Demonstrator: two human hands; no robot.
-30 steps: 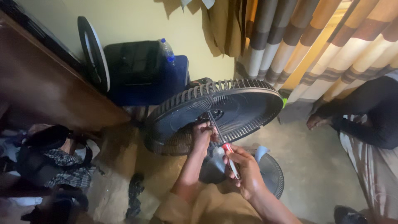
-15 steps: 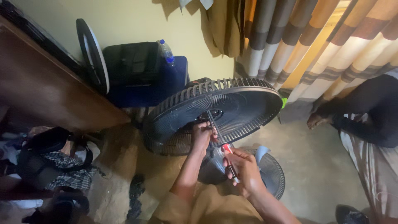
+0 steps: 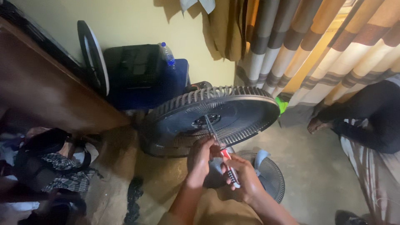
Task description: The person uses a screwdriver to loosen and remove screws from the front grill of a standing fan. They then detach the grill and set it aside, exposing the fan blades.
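Head view: The fan grille (image 3: pixel 216 118), a dark round guard, sits tilted at the centre of the frame above the floor (image 3: pixel 316 166). The right hand (image 3: pixel 246 179), at lower centre, is closed around the red and black handle of a screwdriver (image 3: pixel 221 150). The screwdriver shaft points up and left, with its tip at the hub of the fan grille. The left hand (image 3: pixel 202 156) is just beside the shaft with fingers curled at the lower edge of the fan grille; whether it grips anything cannot be told. A second grille (image 3: pixel 271 179) lies flat on the floor below. A striped curtain (image 3: pixel 316 46) hangs at upper right. A dark bag (image 3: pixel 137 73) with a bottle (image 3: pixel 167 54) stands at upper left.
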